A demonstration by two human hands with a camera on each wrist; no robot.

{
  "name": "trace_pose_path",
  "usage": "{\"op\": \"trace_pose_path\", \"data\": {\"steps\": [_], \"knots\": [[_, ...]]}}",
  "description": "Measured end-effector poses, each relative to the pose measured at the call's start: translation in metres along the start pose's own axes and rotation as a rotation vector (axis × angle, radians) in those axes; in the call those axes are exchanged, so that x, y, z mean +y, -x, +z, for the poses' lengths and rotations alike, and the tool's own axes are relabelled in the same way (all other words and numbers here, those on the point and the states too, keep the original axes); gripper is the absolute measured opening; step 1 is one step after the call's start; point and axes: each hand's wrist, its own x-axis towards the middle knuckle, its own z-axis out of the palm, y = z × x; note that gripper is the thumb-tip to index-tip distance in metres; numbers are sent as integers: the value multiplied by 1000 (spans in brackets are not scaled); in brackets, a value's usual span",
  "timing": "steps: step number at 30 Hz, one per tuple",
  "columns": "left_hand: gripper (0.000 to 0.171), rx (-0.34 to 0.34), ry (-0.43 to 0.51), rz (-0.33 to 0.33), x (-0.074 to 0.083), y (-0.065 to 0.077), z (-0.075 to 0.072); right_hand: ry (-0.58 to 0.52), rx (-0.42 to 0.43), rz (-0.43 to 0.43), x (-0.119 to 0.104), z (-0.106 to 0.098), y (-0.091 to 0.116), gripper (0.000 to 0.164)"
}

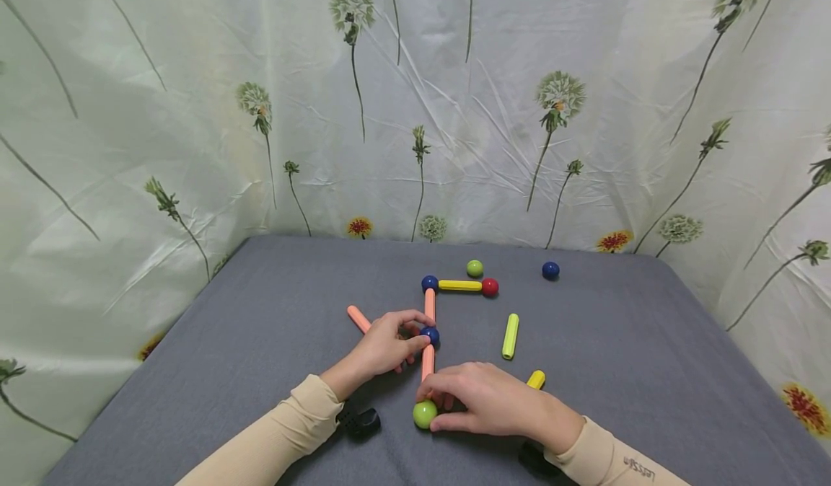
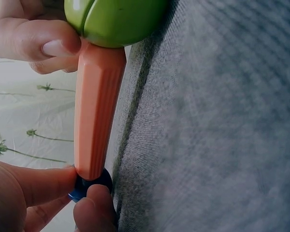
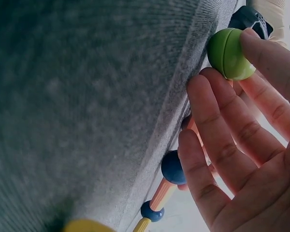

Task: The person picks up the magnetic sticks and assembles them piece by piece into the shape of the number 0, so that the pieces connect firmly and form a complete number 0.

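Two salmon sticks and several balls form a line on the grey cloth. My left hand (image 1: 383, 343) pinches the middle blue ball (image 1: 431, 336) between thumb and fingers. From that ball the nearer salmon stick (image 2: 99, 111) runs to a green ball (image 1: 425, 415), which my right hand (image 1: 488, 399) grips by thumb and fingertips. In the right wrist view, a seam crosses this green ball (image 3: 225, 53). Beyond the left hand, the farther salmon stick (image 1: 430, 306) reaches a corner blue ball (image 1: 430, 283). There a yellow stick (image 1: 459, 285) turns right and ends at a red ball (image 1: 490, 287).
A loose green ball (image 1: 475, 268) and blue ball (image 1: 550, 270) lie at the back. Right of the line is a lime stick (image 1: 511, 337); a yellow stick (image 1: 536, 379) is partly behind the right hand. Another salmon stick (image 1: 358, 318) lies beside the left hand. A floral curtain (image 1: 415, 111) hangs behind.
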Motion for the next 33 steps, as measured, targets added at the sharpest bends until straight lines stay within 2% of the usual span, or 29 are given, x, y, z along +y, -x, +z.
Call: {"op": "trace_pose_path", "data": {"steps": [4, 8, 14, 20, 25, 33], "knots": [[26, 6, -13, -11, 1, 3, 0, -21, 6, -27, 3, -1, 2, 27], [28, 17, -55, 10, 4, 9, -1, -31, 33, -47, 7, -9, 6, 26], [25, 18, -102, 73, 12, 28, -3, -107, 62, 36, 12, -30, 14, 27], [21, -8, -137, 122, 17, 53, -6, -121, 110, 99, 16, -52, 15, 30], [23, -66, -150, 169, 17, 71, -3, -98, 168, 80, 19, -66, 6, 25], [35, -139, -172, 161, 14, 87, 8, -68, 181, 87, 23, -72, -27, 25]]}}
